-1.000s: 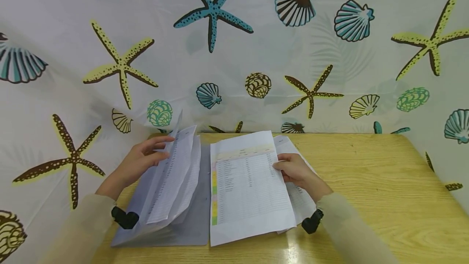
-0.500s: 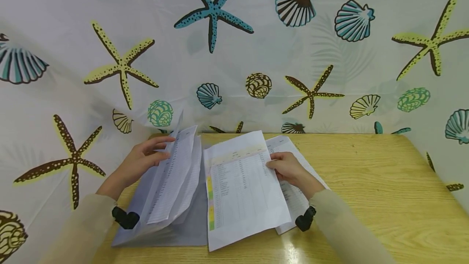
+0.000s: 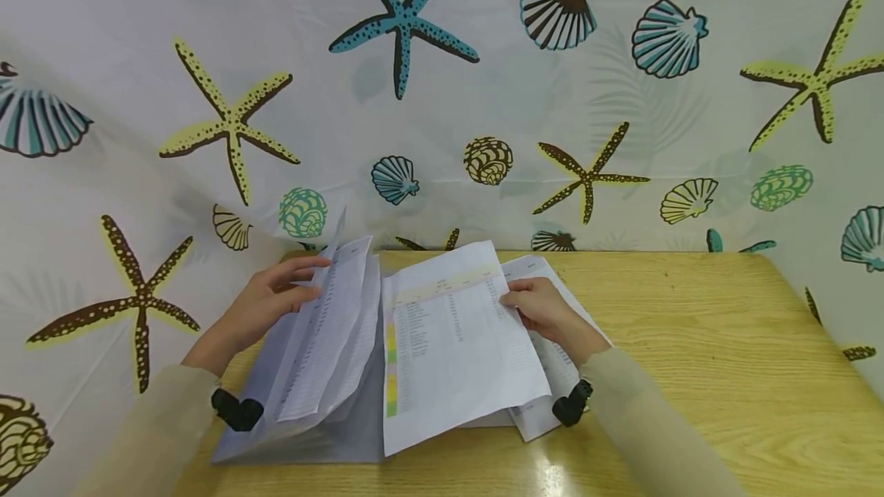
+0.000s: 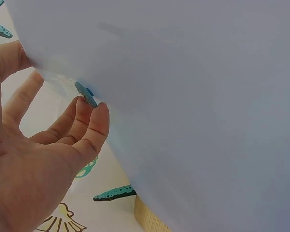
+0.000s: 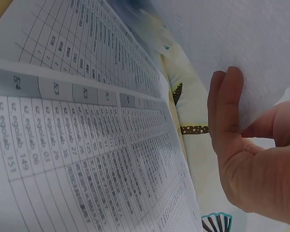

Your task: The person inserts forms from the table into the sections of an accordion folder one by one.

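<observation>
My left hand [image 3: 265, 297] holds up the front cover of a translucent blue-grey plastic document folder [image 3: 359, 432] by its edge. A blue snap button [image 4: 86, 94] shows at its fingertips in the left wrist view. Several printed sheets [image 3: 334, 332] stand fanned inside the folder. My right hand [image 3: 545, 311] pinches the right edge of a printed sheet [image 3: 456, 351] with a coloured strip down its left side. That sheet is tilted, its near edge raised, and its left edge overlaps the folder. More printed pages [image 3: 542, 271] lie beneath it, partly hidden.
The wooden table [image 3: 704, 343] extends to the right of the papers. Behind and at both sides hangs a white cloth [image 3: 442, 113] with starfish and shells. Each wrist wears a small black camera [image 3: 572, 403].
My right hand has moved left with the sheet, whose left edge has come over the folder and whose near edge has risen. The left hand and the folder cover have stayed put.
</observation>
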`<state>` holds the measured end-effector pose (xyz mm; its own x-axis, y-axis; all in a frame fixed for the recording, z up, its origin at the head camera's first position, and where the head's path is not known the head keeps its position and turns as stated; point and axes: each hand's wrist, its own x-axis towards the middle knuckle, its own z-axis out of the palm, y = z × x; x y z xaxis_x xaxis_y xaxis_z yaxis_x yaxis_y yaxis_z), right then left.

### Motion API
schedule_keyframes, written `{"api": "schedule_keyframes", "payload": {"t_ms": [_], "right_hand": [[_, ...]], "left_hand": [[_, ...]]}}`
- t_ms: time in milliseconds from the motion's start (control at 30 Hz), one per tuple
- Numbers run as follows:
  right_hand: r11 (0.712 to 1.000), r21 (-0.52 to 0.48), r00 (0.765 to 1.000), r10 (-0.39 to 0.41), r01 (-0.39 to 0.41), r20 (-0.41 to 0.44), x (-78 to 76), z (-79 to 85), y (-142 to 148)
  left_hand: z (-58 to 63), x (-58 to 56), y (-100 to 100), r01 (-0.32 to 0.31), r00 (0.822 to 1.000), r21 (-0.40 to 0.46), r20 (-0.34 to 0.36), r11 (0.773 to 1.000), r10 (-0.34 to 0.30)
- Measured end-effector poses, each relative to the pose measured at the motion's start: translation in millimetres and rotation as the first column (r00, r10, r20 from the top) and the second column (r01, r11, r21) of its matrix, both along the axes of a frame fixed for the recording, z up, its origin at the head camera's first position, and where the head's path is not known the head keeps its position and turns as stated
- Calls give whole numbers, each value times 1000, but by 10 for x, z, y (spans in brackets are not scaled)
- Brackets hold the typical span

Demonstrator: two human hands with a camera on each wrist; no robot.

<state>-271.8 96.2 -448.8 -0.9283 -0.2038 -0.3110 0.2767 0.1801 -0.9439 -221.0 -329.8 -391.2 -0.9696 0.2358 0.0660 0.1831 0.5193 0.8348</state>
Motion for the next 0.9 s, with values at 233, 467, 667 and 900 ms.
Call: {"api": "schedule_keyframes", "payload": {"t_ms": [233,467,667,900], "right_hand": [[999,-32,1000,-8,8,4,6,-15,-112],[997,-66,999,-46,46,0,32,-11,-228],[992,-111,999,-51,52,13,40,-39,-313],[989,-138,998,-56,57,17,60,-41,-417]], "left_hand": [[2,16,17,-10,1000,1,6,1000,10],[15,28,22,-13,1000,-12,8,1000,13],[10,23,18,-6,1000,-15,5,1000,7],[10,12,18,-6,1000,-8,15,1000,6]]}}
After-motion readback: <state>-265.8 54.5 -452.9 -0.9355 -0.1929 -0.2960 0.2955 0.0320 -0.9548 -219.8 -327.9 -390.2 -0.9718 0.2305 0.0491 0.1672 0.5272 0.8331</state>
